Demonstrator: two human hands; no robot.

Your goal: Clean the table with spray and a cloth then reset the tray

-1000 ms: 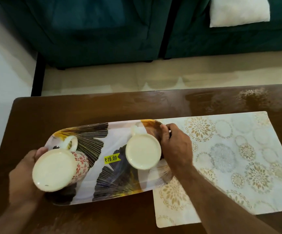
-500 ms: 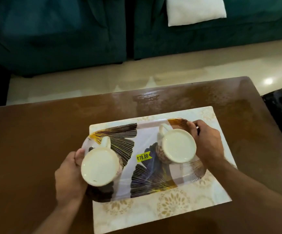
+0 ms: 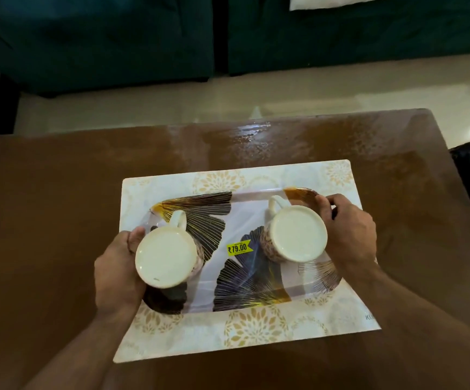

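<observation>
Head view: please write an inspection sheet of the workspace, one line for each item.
Surface: brown table, glossy, with wet-looking streaks near its far edge.
Job's things: patterned tray lies on the floral placemat; two mugs, left mug and right mug, stand upside down on the tray; yellow price sticker between them. Spray and cloth: nothing seen.
Clutter: nothing seen.
Hands: left hand grips the tray's left end; right hand grips its right end.
Cables: nothing seen.
Surroundings: dark green sofa, white cushion, pale floor.
</observation>
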